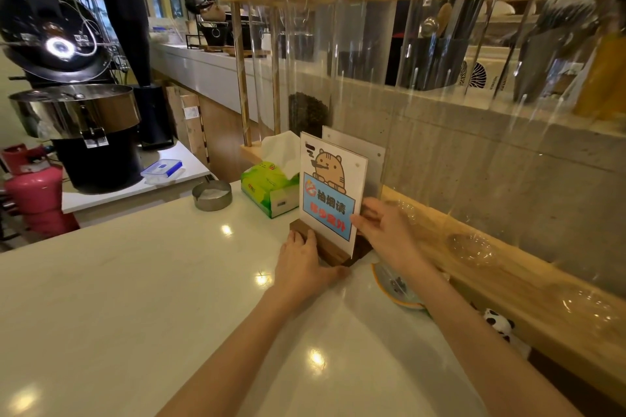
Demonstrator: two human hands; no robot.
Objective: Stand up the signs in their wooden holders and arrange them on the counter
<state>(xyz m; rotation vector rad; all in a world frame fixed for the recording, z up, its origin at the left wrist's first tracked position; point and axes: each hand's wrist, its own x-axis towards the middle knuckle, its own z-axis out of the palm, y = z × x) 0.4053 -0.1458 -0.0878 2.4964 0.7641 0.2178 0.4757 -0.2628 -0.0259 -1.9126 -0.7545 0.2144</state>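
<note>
White counter (135, 281) runs under our arms; well left of our left hand (301, 261) sit a round metal tin (212, 195) and, nearer, a green tissue box (267, 187); the left hand lies flat over the front end of the wooden holder (325, 247), fingers spread on it; the tiger sign (330, 186) stands upright in that holder between our hands; our right hand (386, 230) pinches the sign's lower right edge; a second clear sign (367, 149) stands just behind; below the right wrist lies a dish (393, 288).
</note>
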